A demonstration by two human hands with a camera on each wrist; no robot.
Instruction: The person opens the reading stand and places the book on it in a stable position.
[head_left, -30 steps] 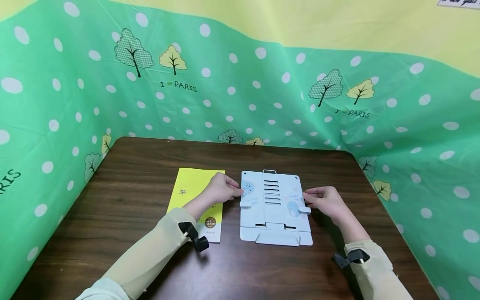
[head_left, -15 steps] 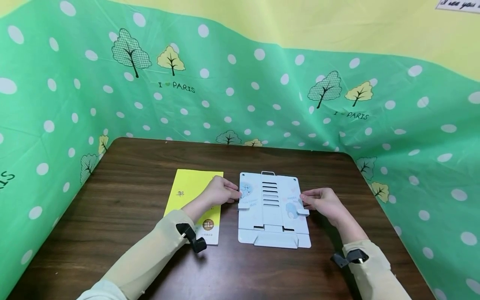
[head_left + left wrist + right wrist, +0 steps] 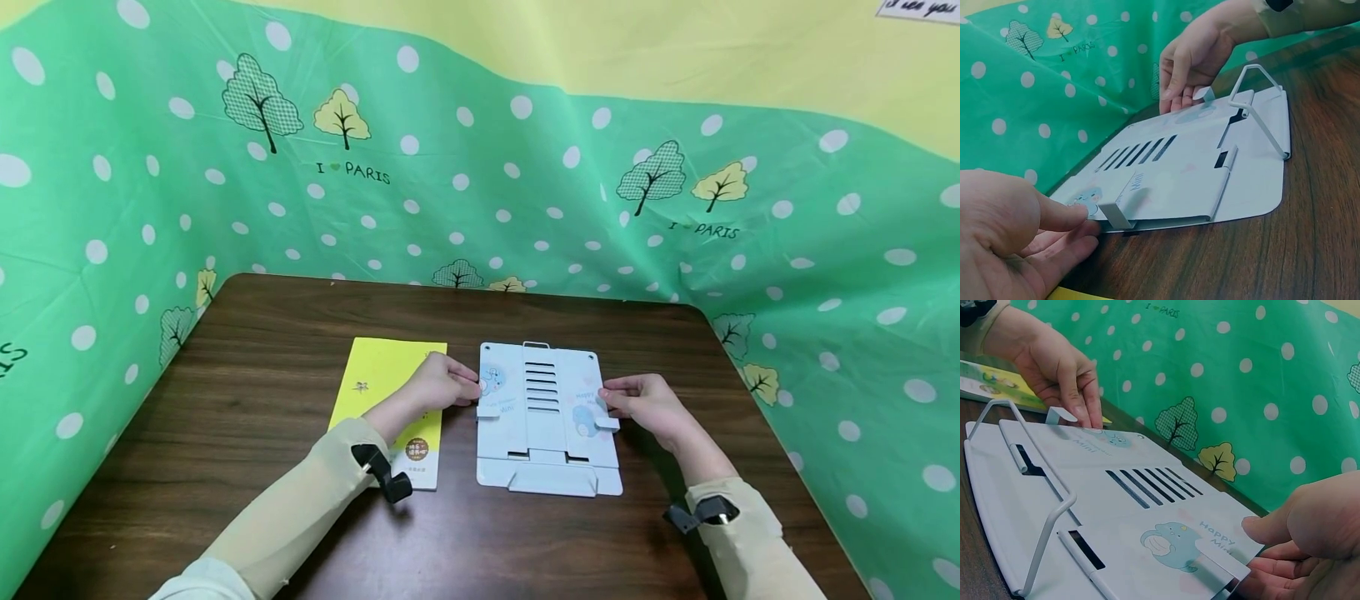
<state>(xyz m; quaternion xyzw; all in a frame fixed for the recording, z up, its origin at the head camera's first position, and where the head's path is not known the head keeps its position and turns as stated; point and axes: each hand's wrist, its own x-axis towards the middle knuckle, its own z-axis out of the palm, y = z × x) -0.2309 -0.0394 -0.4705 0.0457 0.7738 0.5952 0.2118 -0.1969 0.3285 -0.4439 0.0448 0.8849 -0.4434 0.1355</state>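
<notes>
A pale blue plastic book stand lies almost flat on the dark wooden table. My left hand pinches its left edge by the small page clip. My right hand pinches the right edge by the other clip. A yellow booklet lies flat just left of the stand, partly under my left forearm. The stand's wire leg sticks up at its near end.
Green polka-dot cloth with trees walls the table on the back, left and right. Bare table surface stretches behind the stand and in front of it.
The stand and both hands have shifted slightly left in the view; the grips are the same.
</notes>
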